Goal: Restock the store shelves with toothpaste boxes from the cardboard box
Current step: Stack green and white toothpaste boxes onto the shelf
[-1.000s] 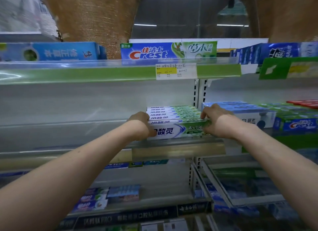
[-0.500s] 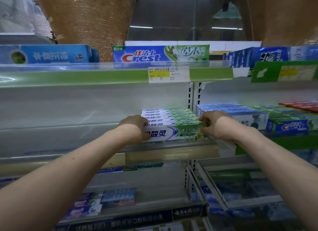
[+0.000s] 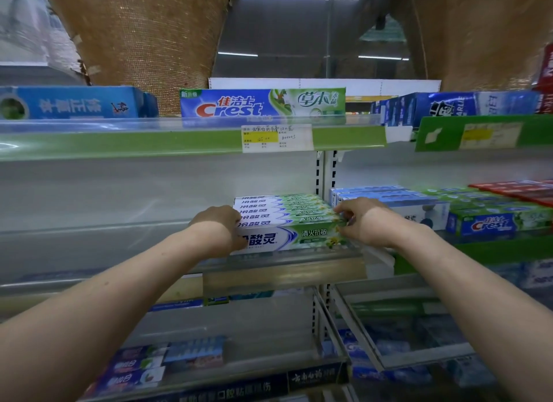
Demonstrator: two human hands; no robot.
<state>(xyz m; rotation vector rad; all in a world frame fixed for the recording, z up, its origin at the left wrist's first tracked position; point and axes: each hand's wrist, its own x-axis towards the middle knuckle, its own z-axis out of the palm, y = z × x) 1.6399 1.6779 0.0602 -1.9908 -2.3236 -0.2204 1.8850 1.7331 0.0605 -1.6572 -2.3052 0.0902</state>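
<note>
While the past second has brought almost no change, the small one matters: the row of toothpaste boxes (image 3: pixel 287 219) sits where it sat, at the front edge of the middle shelf (image 3: pixel 89 246), close to that shelf's right end. Both hands have stayed on its two ends. The left hand (image 3: pixel 220 231) curls round the left end of the front box, thumb on its face. The right hand (image 3: pixel 363 222) pinches the right end with bent fingers, now a little higher on the top corner than before. I judge the batch is already placed and only being squared up, so the next step would be fetching more from the cardboard box, which is out of view. Much of the shelf to the left is unfilled.

The front box reads "酸灵", its first character hidden by the thumb, and "清火抗敏" on the green part. On the shelf above, a long box (image 3: pixel 263 104) says "佳洁士 Crest", "草本" and "新升级". Below it a price tag (image 3: pixel 276 136) carries handwriting, "25.00" and "600005"; the rest is too small. At the upper right a blue box (image 3: pixel 449 107) shows "ARLIE". To the right on the middle level lies a green Crest box (image 3: pixel 490 223). A dark strip (image 3: pixel 314 379) on the lowest shelf edge bears Chinese writing I cannot read for certain
</note>
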